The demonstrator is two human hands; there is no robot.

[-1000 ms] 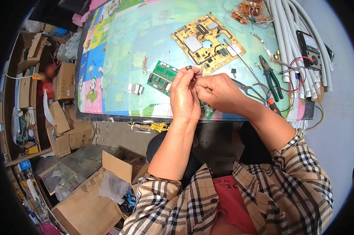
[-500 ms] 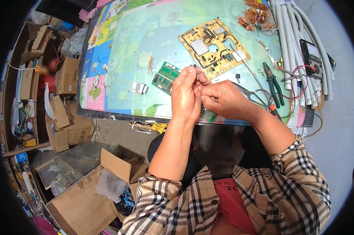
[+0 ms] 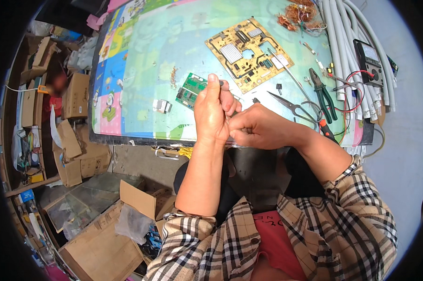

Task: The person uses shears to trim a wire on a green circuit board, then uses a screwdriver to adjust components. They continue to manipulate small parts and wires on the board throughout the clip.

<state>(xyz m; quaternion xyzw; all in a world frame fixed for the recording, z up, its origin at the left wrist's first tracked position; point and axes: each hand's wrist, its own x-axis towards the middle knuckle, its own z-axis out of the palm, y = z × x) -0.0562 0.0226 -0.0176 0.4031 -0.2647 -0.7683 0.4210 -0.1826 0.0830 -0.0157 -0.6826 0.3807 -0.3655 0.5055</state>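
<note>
My left hand (image 3: pixel 209 111) is raised over the table's near edge, thumb up and fingers curled. A small dark piece shows by its fingertips, too small to name. Just right of it and slightly nearer me, my right hand (image 3: pixel 264 125) is closed in a pinch against the left palm's edge; what it grips is hidden. Partly behind my left hand lies a green circuit board (image 3: pixel 191 83). A larger tan circuit board (image 3: pixel 262 74) with pale heat sinks lies farther off. To the right are open scissors (image 3: pixel 292 106) and dark green-handled pliers (image 3: pixel 319 89).
A silvery metal part (image 3: pixel 162 106) sits on the left of the patterned table cover. A thin metal rod (image 3: pixel 293 74) crosses the tan board's edge. White tubes (image 3: pixel 338 47), a black meter (image 3: pixel 371 65) with leads and copper wire (image 3: pixel 299 16) lie at right. Cardboard boxes (image 3: pixel 78 96) stand left.
My right hand has drawn down toward me along the left hand, uncovering more of the scissors. The left hand has shifted slightly left. The whole view has also moved a little.
</note>
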